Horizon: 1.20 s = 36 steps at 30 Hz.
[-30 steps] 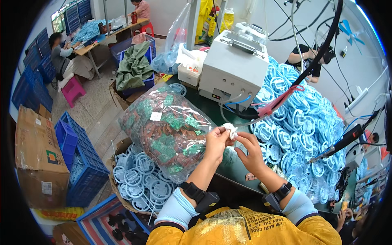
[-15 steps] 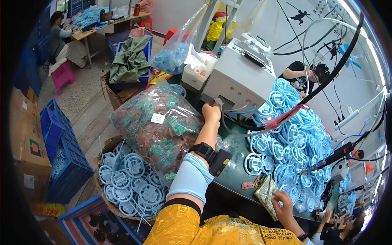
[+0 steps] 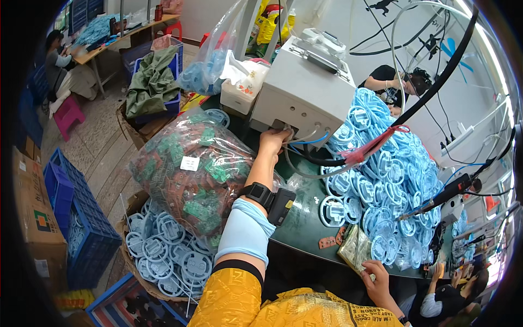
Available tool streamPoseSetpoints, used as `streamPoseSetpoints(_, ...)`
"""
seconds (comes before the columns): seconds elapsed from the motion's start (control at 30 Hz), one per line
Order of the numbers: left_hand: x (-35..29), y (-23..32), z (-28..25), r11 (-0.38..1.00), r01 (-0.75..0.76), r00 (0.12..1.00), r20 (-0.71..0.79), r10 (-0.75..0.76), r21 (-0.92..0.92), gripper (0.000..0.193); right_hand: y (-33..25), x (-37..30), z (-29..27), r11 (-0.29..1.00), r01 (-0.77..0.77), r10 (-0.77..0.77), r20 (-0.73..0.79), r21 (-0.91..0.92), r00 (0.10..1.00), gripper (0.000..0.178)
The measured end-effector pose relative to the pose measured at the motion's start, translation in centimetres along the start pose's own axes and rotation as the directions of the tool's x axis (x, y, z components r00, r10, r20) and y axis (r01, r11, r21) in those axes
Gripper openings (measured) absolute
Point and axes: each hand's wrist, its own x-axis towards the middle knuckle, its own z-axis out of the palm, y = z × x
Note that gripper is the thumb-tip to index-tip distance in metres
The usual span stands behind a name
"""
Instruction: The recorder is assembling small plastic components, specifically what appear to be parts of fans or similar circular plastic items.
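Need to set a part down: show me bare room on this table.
Bare green tabletop lies between the bag of circuit boards and the blue rings, left of the brown boards. Crowded: the right side, heaped with rings; by the right hand, the gold packet.

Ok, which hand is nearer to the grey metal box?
Left. The left hand is right at the lower front of the grey metal box; the right hand is well away, down by the packet at the table's near edge.
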Motion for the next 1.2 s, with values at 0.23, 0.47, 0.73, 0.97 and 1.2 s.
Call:
streamPoseSetpoints(0.23, -1.5, 0.4, -0.5, 0.988, 0.107, 0.994, 0.003, -0.108, 0.108, 0.02, 0.6, -0.1, 0.2, 1.0, 0.018, -0.018, 0.012, 0.0, 1.0, 0.026)
streamPoseSetpoints(0.47, -0.4, -1.1, -1.2, 1.0, -0.005, 0.998, 0.057, 0.005, 0.004, 0.014, 1.3, -0.1, -0.2, 1.0, 0.015, -0.015, 0.021, -0.01, 1.0, 0.025)
streamPoseSetpoints(0.73, -0.6, -1.7, -0.9, 0.993, -0.099, 0.994, 0.027, 0.101, -0.069, 0.015, 2.0, -0.8, -0.3, 0.999, -0.023, 0.023, -0.001, 0.026, 1.0, 0.025)
streamPoseSetpoints(0.97, -1.0, -1.5, -1.5, 0.992, 0.029, 0.995, 0.096, -0.017, -0.12, 0.017, 1.9, -0.4, -0.2, 1.0, 0.001, -0.001, 0.003, 0.017, 1.0, 0.024)
streamPoseSetpoints(1.2, -2.1, -1.6, -1.9, 0.963, 0.15, 0.988, 0.081, -0.135, -0.224, 0.014, 2.7, -1.0, 0.4, 0.997, 0.033, -0.033, -0.002, 0.067, 0.999, 0.024)
